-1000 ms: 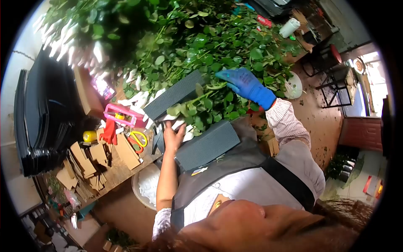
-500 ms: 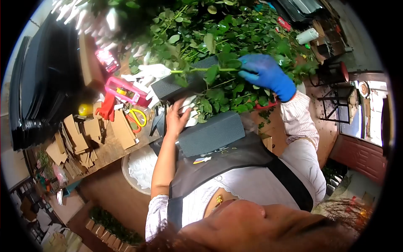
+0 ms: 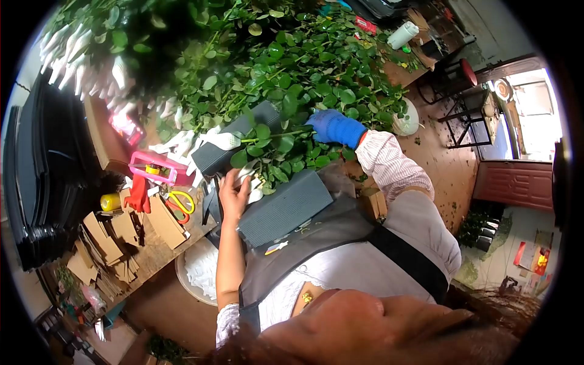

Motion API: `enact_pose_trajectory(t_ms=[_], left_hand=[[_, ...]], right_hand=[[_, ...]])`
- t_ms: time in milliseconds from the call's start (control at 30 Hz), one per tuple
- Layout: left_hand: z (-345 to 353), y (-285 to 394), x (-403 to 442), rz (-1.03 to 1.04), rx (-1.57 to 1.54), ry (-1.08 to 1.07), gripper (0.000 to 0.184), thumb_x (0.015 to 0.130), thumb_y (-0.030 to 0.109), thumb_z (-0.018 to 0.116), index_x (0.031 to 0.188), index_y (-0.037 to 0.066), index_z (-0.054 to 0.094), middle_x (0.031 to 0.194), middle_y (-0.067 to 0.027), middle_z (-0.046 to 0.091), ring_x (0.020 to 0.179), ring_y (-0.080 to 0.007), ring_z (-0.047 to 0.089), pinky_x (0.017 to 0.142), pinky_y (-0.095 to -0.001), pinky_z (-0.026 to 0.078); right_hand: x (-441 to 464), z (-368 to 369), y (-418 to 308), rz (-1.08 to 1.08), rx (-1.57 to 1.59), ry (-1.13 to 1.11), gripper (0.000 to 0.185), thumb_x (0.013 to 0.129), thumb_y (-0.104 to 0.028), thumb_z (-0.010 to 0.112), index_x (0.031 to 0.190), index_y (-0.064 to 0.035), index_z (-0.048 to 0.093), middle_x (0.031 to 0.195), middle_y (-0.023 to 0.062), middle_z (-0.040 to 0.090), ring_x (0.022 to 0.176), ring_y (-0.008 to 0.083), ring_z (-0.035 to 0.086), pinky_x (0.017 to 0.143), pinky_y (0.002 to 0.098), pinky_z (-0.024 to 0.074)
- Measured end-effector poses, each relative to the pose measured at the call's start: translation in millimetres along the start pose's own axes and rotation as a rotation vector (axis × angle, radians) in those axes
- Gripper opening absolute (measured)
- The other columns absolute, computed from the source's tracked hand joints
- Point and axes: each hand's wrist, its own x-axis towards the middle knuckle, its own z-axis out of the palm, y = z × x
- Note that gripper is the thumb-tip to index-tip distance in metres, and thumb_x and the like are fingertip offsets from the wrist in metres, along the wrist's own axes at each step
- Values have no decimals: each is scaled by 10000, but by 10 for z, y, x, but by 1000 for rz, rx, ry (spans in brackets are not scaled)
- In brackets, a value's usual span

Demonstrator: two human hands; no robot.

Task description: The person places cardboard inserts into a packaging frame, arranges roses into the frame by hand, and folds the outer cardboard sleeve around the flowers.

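Observation:
My right hand [image 3: 334,128], in a blue glove, is closed around the leafy stem of a rose [image 3: 286,132]. The rose's bud [image 3: 225,141], in a white net sleeve, points left over a dark corrugated sheet [image 3: 210,158]. Below it, my bare left hand [image 3: 233,193] has its fingers apart, against white-netted buds [image 3: 254,187] with green leaves. These lie between that sheet and a nearer corrugated flap [image 3: 286,207] by my apron. What the left fingertips touch is partly hidden.
A large heap of leafy stems [image 3: 274,73] covers the far side. At left are a pink holder [image 3: 159,167], yellow-handled scissors [image 3: 182,204], cardboard pieces [image 3: 164,225] and stacked black sheets [image 3: 48,182]. A tub of white pieces [image 3: 201,271] stands below the table edge.
The view has swung, shifting the surroundings left. My right hand has come closer to my left, and the rose has moved rightward over the sheet. My left hand stays by the netted buds.

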Motion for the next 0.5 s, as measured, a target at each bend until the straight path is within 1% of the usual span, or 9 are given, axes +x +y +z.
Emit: enact_pose_trajectory(t_ms=[133,167,233,267,300,333,433,467,500], left_hand=[[3,47,-8,3,-235,-19,601,857,57,727,1379,-25,442,1191,-149,689,1042,-274,692,856,-339,562],[55,-140,7,-173,-412,-20,515,827,16,717,1306,-3,528,1168,-147,684,1001,-260,695,850,-351,566],[-10,-116,28,1,85,-41,396,818,22,737,1193,22,611,1123,-145,684,974,-255,689,840,-356,563],[82,-238,22,-150,-190,-25,288,815,47,755,1088,35,662,1081,-150,684,944,-267,673,831,-364,554],[41,-127,29,-124,-117,-34,260,829,67,763,1068,37,666,1076,-136,694,934,-262,661,826,-358,547],[-3,-4,36,-98,-44,-40,234,842,86,771,1048,38,671,1072,-122,704,924,-257,648,820,-351,541],[-6,110,46,26,-67,10,179,872,128,774,998,45,677,1047,-102,719,911,-257,638,806,-347,527],[-2,92,38,-6,-84,7,181,870,130,775,998,45,679,1052,-99,720,913,-256,638,806,-347,527],[-17,125,39,-37,-101,8,183,869,131,777,998,45,681,1057,-96,721,915,-255,638,807,-347,528]], right_hand=[[-515,-422,-32,-22,-87,138,350,824,-233,686,1138,-78,674,1129,102,683,1053,318,669,917,447,549],[-715,-506,-11,-35,-93,223,323,813,-209,690,1113,-89,678,1117,94,684,1025,312,675,892,449,558],[-1052,-865,-62,-92,-85,393,324,787,-166,697,1108,-124,680,1100,85,686,987,300,686,853,446,571],[-1203,-1082,-101,-137,-72,475,356,774,-147,700,1129,-146,679,1096,84,687,977,294,689,838,441,575],[-1257,-1184,-77,-202,-105,747,432,751,-124,708,1177,-184,665,1054,79,683,941,288,691,820,429,581],[-1252,-1389,-55,-281,-182,848,477,752,-128,706,1221,-191,645,1030,66,680,909,299,688,810,431,579],[-741,-1930,-40,-154,-349,984,520,819,-141,679,1328,-145,578,1127,148,675,964,348,674,788,473,563],[-424,-2063,7,15,-402,914,526,864,-208,685,1370,-142,556,1184,152,672,997,352,674,806,460,561],[-331,-2194,-79,-367,-319,1279,614,814,11,556,1425,-38,513,1250,195,641,1109,350,643,958,425,530]])
